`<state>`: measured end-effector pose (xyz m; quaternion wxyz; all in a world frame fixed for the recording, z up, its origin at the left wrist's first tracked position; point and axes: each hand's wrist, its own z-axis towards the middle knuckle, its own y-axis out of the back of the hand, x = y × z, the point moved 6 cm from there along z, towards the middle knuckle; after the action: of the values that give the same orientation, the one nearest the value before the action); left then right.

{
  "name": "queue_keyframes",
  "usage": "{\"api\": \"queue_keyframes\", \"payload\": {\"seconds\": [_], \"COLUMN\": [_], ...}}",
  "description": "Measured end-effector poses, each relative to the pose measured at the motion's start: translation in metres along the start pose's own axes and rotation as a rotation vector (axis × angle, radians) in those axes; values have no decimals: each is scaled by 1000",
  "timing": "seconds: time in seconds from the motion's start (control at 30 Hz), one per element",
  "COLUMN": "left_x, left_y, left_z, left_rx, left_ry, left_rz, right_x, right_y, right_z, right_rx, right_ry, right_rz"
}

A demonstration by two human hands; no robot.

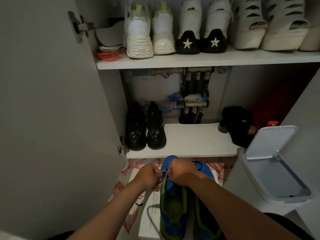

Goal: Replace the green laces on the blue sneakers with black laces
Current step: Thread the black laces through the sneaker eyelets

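blue sneakers [173,203] stand side by side on a patterned mat [129,172] before the open cabinet [190,144]. over the left one, the left hand [150,177] and the right hand [181,174] each have the grip curled closed, pinching the black lace [164,176] at the eyelets. a white bin [270,179] is at the right.

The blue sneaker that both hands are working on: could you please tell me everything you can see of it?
The blue sneaker stands upright on the patterned mat, toe towards the cupboard, the other sneaker close on its right. Its upper looks like blue synthetic fabric with lime-green trim round the collar and lining. A black lace sits at the front eyelets, where the left hand and the right hand each pinch it.
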<state>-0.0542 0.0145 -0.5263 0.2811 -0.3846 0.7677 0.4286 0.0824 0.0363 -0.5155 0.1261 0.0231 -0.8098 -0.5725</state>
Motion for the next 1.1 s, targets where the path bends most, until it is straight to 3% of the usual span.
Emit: {"api": "queue_keyframes", "payload": {"seconds": [0.13,0.3,0.43,0.57,0.67,0.73,0.87,1.0,1.1], "left_x": [-5,-21,-36,-40,-35,-31,-32,-42,-53], "left_y": [27,48,47,40,31,24,7,18,37], "left_z": [6,7,0,-6,-7,-9,-13,-8,-8], "left_rx": [-156,-197,-178,-94,-15,62,174,14,-151], "left_ry": [3,-94,-188,-211,-85,-26,-69,-173,-273], "left_rz": [104,-126,-223,-283,-325,-230,-168,-88,-217], "right_x": [-5,-2,8,7,11,13,8,0,-4], "right_y": [3,18,17,17,31,48,70,66,55], "right_z": [-2,-3,-2,0,1,1,-1,-3,0], "right_rx": [43,-75,-51,-61,-146,-236,-328,-299,-199], "right_ry": [32,57,127,116,150,186,190,122,73], "right_rz": [70,292,357,416,656,815,1071,1032,921]}}
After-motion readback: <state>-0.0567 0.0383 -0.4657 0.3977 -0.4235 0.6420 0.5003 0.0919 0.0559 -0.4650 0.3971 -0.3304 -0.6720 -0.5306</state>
